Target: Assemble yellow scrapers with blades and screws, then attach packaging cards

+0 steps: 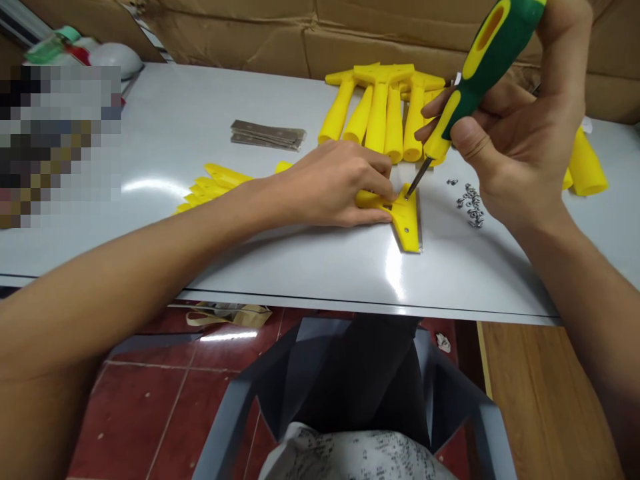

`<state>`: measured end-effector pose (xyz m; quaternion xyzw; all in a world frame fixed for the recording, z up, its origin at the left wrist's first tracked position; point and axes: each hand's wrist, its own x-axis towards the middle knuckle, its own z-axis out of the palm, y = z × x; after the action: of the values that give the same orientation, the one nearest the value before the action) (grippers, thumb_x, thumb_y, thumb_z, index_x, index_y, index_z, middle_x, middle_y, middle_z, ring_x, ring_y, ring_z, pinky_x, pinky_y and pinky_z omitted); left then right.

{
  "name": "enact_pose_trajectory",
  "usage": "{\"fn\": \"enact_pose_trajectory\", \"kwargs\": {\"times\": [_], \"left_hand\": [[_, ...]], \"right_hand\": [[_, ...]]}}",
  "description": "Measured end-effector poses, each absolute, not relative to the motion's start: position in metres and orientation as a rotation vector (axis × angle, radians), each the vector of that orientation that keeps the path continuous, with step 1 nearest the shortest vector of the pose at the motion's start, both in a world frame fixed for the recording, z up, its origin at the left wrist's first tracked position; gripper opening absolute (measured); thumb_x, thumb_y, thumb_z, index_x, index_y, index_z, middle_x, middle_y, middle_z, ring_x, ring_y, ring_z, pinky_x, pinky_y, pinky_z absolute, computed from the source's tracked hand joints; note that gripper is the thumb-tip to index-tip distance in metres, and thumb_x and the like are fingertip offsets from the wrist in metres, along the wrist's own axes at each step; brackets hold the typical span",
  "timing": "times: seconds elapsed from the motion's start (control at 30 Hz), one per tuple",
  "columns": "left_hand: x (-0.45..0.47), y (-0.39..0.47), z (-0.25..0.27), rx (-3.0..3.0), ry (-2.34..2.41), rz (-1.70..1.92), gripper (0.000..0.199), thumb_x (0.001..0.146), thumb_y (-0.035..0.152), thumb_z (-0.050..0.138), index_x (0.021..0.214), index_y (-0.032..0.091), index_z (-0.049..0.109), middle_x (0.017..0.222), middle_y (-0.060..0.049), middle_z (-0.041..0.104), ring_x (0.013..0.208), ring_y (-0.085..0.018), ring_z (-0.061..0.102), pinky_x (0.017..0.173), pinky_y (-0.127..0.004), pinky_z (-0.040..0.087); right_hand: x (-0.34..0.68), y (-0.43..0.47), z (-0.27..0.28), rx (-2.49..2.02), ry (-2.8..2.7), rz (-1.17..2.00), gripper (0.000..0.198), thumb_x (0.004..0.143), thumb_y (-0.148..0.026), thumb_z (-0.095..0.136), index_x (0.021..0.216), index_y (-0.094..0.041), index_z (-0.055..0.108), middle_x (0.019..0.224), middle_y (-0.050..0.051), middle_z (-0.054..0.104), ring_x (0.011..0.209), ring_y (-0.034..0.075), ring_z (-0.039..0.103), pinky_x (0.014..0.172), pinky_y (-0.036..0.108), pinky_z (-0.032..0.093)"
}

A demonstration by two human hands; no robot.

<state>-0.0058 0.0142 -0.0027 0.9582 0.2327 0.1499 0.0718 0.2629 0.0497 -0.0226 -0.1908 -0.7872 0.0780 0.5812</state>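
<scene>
My right hand is wrapped round a green and yellow screwdriver, held tilted with its tip down on a screw in a yellow scraper. That scraper lies flat on the table, a thin metal blade showing along its right edge. My left hand grips the scraper's handle, fingertips pressed by its head. One more screw shows in the head nearer me. To the right lies a small pile of loose screws. Beyond my hands rests a group of yellow scraper handles.
Flat metal blades lie stacked on the white table. More yellow scrapers sit partly behind my left forearm, and others at far right. Cardboard lines the back. A grey chair is below the front edge.
</scene>
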Motion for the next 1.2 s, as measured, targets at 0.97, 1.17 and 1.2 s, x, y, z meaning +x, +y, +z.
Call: {"fn": "enact_pose_trajectory", "kwargs": {"times": [0.97,1.17,1.2], "left_hand": [[0.005,-0.006,-0.005,3.026,0.869,0.480,0.029,0.107,0.043,0.066,0.107,0.023,0.088,0.101,-0.009,0.078,0.087,-0.024,0.069,0.068,-0.034,0.034],[0.001,0.000,-0.003,2.983,0.790,0.425,0.027,0.109,0.044,0.067,0.114,0.026,0.087,0.108,-0.009,0.078,0.091,-0.024,0.071,0.074,-0.035,0.038],[-0.001,0.002,-0.002,2.959,0.768,0.416,0.026,0.109,0.043,0.068,0.116,0.027,0.087,0.109,-0.009,0.078,0.093,-0.024,0.071,0.077,-0.036,0.041]], "right_hand": [[0.245,0.034,-0.028,-0.431,-1.628,-0.049,0.075,0.088,-0.062,0.092,0.153,-0.050,0.055,0.107,-0.012,0.068,0.083,0.002,0.075,0.057,0.008,0.046],[0.244,0.034,-0.031,-0.544,-1.521,0.025,0.076,0.089,-0.080,0.080,0.153,-0.048,0.053,0.156,-0.010,0.060,0.118,0.015,0.079,0.056,0.009,0.045],[0.244,0.029,-0.029,-0.584,-1.545,0.096,0.075,0.090,-0.080,0.079,0.153,-0.049,0.054,0.164,-0.012,0.054,0.131,0.018,0.076,0.062,0.009,0.048]]}}
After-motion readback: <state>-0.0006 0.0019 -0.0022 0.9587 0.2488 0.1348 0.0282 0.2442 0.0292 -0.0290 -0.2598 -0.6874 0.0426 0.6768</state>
